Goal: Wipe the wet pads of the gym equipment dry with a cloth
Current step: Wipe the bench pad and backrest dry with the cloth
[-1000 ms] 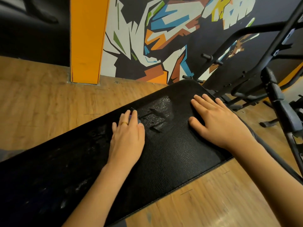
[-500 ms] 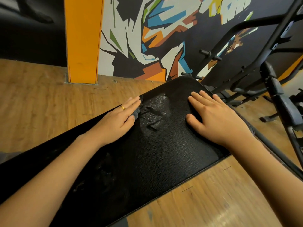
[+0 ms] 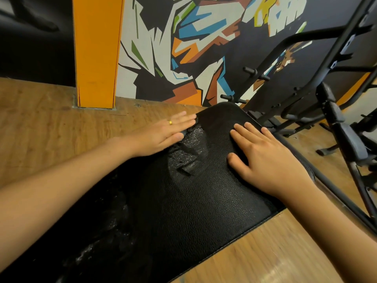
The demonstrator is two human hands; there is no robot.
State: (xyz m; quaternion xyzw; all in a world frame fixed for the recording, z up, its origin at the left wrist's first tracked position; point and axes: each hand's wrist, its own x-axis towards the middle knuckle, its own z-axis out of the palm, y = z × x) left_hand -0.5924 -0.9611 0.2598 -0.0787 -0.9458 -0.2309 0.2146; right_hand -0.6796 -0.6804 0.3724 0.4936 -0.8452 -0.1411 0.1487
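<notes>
One pad (image 3: 193,201), one cloth (image 3: 187,131), two hands (image 3: 161,135) (image 3: 271,160)

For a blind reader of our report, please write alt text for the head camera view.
A person's left hand presses a dark cloth, mostly hidden under it, onto a black bench pad beside a glistening wet patch. The right hand rests flat on the pad nearby; a colourful mural and a black metal frame stand behind.

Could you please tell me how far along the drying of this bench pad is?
Partly done. The pad looks matte and dry on its right side. In hand: the left hand presses a dark cloth, mostly hidden, beside a glistening wet patch; the right hand rests flat. Left: that patch and the wet streaks nearer the camera.
</notes>
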